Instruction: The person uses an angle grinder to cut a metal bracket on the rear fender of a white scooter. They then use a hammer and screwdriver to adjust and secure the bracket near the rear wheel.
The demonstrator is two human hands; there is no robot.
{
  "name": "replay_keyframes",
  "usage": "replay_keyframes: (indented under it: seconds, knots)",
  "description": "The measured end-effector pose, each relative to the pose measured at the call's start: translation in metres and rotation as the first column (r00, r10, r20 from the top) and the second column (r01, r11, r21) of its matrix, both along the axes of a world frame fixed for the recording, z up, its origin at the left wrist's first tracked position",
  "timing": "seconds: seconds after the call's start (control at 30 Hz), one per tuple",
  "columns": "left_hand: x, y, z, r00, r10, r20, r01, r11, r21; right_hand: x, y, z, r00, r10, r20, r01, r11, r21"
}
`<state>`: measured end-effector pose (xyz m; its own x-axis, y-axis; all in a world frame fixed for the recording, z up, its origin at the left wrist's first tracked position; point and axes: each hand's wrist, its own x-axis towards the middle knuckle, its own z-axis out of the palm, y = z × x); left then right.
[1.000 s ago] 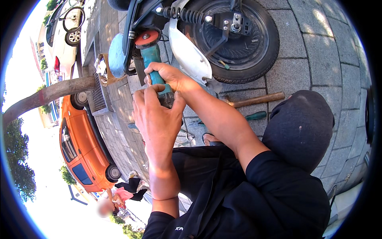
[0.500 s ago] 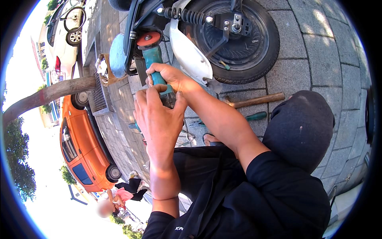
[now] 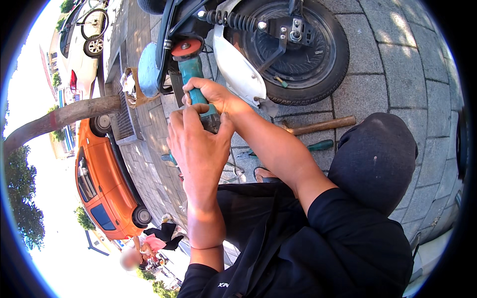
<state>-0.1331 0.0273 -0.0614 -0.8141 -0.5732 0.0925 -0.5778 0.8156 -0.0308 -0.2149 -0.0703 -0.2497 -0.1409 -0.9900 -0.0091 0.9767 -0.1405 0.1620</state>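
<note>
A teal angle grinder [image 3: 190, 70] with a red disc [image 3: 187, 47] points away from me, up against the dark frame of a scooter. My right hand [image 3: 217, 97] is wrapped round the middle of its body. Nearer to me, my left hand [image 3: 198, 144] grips the dark rear end between thumb and fingers; its palm side is hidden. The disc sits close to a black frame bar [image 3: 161, 54], and I cannot tell whether they touch. To the right are the white curved fender [image 3: 236, 72] and the rear wheel [image 3: 310, 59] with its shock absorber [image 3: 231, 19].
On the grey paving lie a wooden-handled hammer [image 3: 323, 125] and a green-handled tool [image 3: 320, 145]. A cardboard box [image 3: 134, 89] stands beside a tree trunk [image 3: 64, 115]. An orange car [image 3: 104, 179], a white car [image 3: 79, 54] and a person in pink [image 3: 155, 242] are further left.
Almost nothing differs. Both hands keep their hold on the angle grinder, and the whole view has shifted very slightly.
</note>
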Motion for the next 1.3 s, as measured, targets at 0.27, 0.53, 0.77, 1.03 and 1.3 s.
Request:
replay_keyframes:
  seconds: [0.27, 0.53, 0.77, 1.03, 1.3]
  knots:
    - [-0.006, 0.002, -0.002, 1.000, -0.031, -0.007, 0.031, 0.999, -0.016, -0.004, 0.002, -0.003, 1.000, 0.010, -0.007, -0.010, 0.999, -0.051]
    - [-0.010, 0.005, -0.002, 1.000, -0.017, -0.004, 0.017, 1.000, -0.005, -0.006, 0.006, 0.000, 1.000, 0.019, -0.012, -0.019, 0.997, -0.073]
    - [-0.013, 0.006, -0.001, 1.000, 0.003, -0.022, -0.004, 1.000, -0.018, -0.007, 0.007, 0.005, 1.000, 0.000, -0.009, -0.001, 0.998, -0.067]
    - [-0.009, 0.002, -0.001, 0.999, 0.004, -0.034, -0.005, 1.000, -0.024, -0.008, 0.015, 0.014, 1.000, 0.002, -0.031, -0.003, 1.000, -0.027]
    - [-0.008, 0.003, 0.002, 0.999, 0.021, -0.025, -0.021, 1.000, -0.023, -0.005, 0.004, 0.006, 1.000, 0.021, -0.017, -0.021, 1.000, -0.014]
